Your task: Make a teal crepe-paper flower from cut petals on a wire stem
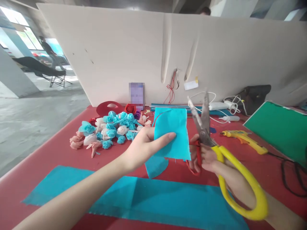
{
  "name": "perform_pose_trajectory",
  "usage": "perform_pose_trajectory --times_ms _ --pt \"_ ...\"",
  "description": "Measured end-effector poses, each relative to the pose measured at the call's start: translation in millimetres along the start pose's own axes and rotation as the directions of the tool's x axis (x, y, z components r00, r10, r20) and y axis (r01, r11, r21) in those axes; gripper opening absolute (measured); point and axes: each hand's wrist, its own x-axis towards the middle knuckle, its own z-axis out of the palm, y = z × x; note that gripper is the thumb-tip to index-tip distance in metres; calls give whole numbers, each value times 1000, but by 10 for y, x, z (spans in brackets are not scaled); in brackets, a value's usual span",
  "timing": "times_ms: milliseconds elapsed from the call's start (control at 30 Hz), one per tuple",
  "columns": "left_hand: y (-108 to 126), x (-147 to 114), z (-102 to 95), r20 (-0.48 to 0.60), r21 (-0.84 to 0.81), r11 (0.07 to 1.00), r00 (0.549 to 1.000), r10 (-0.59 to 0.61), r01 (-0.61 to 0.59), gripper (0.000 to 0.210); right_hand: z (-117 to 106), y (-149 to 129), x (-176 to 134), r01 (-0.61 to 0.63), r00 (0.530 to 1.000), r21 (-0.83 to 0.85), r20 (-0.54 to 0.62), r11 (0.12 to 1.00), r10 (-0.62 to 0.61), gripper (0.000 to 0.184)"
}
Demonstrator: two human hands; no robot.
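My left hand (144, 145) pinches a small turquoise cloth piece (172, 134) and holds it upright above the red table (48, 153). My right hand (206, 158) grips scissors (203, 124) with one yellow loop and one red loop. Their blades stand open, pointing up, just right of the cloth piece. A rounded turquoise scrap (155, 166) lies on the table under the held piece. A long turquoise cloth strip (153, 198) lies flat along the near edge, beneath both forearms.
A heap of turquoise, white and pink cloth roses (110, 129) lies at the back left. A yellow glue gun (244, 139), white cables (216, 105), a green sheet (280, 127) and a black bag (254, 95) are on the right. A pale board (120, 54) walls the back.
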Motion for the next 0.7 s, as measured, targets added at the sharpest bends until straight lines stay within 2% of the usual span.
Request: perform_pose_trajectory --times_ms 100,300,500,700 --pt "24 7 -54 -57 72 996 997 59 -55 40 22 15 -21 -68 993 0 96 998 68 14" --pt "-6 18 -26 -81 146 989 996 31 -19 40 -47 100 -19 -77 961 -100 257 992 101 13" --pt "-25 29 -9 -45 125 990 997 64 -58 43 -15 71 -19 -180 960 -134 194 975 204 13" --pt "-21 21 -3 -33 89 993 997 75 -72 44 20 102 -53 -154 973 -166 144 974 179 28"
